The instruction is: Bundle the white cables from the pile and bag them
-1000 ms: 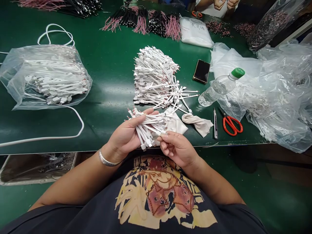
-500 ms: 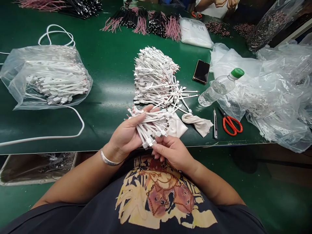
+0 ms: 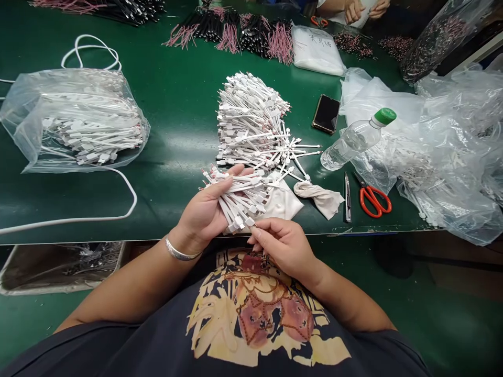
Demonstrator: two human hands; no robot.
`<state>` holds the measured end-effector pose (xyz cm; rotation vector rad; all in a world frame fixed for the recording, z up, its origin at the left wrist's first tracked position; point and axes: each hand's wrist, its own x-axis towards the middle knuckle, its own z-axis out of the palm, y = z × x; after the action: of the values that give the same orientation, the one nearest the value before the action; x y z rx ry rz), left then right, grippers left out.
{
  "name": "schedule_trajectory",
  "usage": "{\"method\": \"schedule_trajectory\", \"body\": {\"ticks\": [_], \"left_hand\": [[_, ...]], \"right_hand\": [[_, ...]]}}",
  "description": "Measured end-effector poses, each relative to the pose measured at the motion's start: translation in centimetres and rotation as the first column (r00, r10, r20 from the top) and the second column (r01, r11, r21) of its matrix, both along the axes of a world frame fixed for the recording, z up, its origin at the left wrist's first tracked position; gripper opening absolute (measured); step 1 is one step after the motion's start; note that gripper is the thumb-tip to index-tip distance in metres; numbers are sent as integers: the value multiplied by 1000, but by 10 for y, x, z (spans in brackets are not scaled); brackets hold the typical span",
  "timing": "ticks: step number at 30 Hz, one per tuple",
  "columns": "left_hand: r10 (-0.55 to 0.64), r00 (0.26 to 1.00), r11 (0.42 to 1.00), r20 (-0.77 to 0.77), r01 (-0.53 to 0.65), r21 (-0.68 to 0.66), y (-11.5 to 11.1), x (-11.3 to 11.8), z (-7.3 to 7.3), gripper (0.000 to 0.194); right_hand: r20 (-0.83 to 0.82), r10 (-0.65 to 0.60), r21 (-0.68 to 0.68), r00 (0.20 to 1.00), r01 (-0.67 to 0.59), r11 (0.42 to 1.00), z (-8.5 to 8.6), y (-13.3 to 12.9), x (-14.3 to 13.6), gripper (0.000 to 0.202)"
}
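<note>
A bunch of short white USB cables (image 3: 244,196) lies across the palm of my left hand (image 3: 204,214), with the thumb curled over it. The flat plugs point toward me, and reddish wire ends show at the far left side. My right hand (image 3: 285,246) pinches at the near edge of the bunch, thumb against fingers, by one plug; whether it grips that plug is hard to make out. Just beyond my hands lies a large pile of the same white cables (image 3: 251,123). A folded white cloth (image 3: 285,204) rests under and beside the bunch.
Right of the pile are a phone (image 3: 326,113), a water bottle (image 3: 351,141), a crumpled cloth (image 3: 320,198), a knife (image 3: 347,196) and red-handled scissors (image 3: 375,201). Plastic bags of cables (image 3: 78,120) stand left, more plastic (image 3: 451,146) right. Another person's hands (image 3: 361,10) show at the back.
My right hand has shifted slightly right and its fingertips have drawn together at the edge of the bunch. My left hand keeps holding the cables, nearly in place.
</note>
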<state>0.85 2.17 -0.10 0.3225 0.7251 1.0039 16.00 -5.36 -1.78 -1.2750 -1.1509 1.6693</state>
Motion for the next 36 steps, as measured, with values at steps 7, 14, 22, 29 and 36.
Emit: {"method": "schedule_trajectory", "body": {"ticks": [7,14,22,29,36], "left_hand": [[-7,1000,1000,2,7,20,0,-1,-2,34],[-11,1000,1000,14,11,1,0,-1,0,33],[-13,1000,999,24,14,-34,0,1,2,28],[-25,1000,999,15,25,-38,-1,1,3,28],[-80,997,997,15,79,16,-2,1,6,30]], "right_hand": [[318,-73,447,945,-81,891,3,0,3,15],[-131,3,-107,991,-17,994,0,6,2,20],[-561,-148,-425,814,-131,896,-11,17,5,17],[-382,-202,-295,902,88,951,-11,12,0,17],[-174,-279,-1,944,283,959,-14,10,-4,21]]}}
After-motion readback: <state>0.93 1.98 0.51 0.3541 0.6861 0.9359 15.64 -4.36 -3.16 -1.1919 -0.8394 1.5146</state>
